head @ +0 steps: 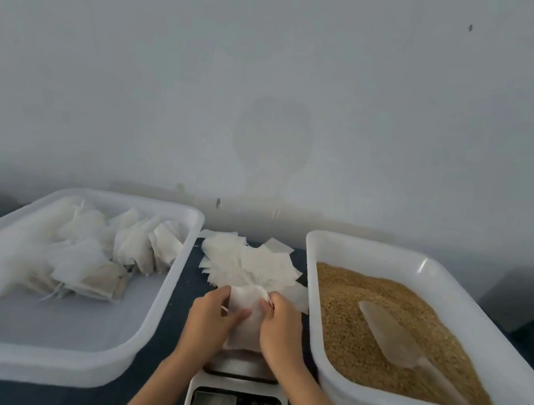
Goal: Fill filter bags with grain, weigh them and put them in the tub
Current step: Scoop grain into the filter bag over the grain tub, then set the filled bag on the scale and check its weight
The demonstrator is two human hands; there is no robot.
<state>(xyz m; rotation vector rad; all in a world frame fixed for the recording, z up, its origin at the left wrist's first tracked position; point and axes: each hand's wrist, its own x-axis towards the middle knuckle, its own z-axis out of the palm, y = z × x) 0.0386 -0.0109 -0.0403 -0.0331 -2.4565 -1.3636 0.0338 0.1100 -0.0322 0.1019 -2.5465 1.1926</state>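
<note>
Both hands grip one white filter bag (246, 320) between them: the left hand (210, 318) curls round its left edge, the right hand (281, 329) pinches its top right corner at the drawstring. The bag hangs just above the scale (237, 402). Beyond lies a heap of empty bags (249, 262). To the left, the tub (153, 306) holds filled bags (105, 254); to the right, a tray (389, 255) holds grain (362, 320) and a scoop (394, 339).

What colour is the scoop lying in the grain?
Translucent whitish scoop, clearest in the head view.
</note>
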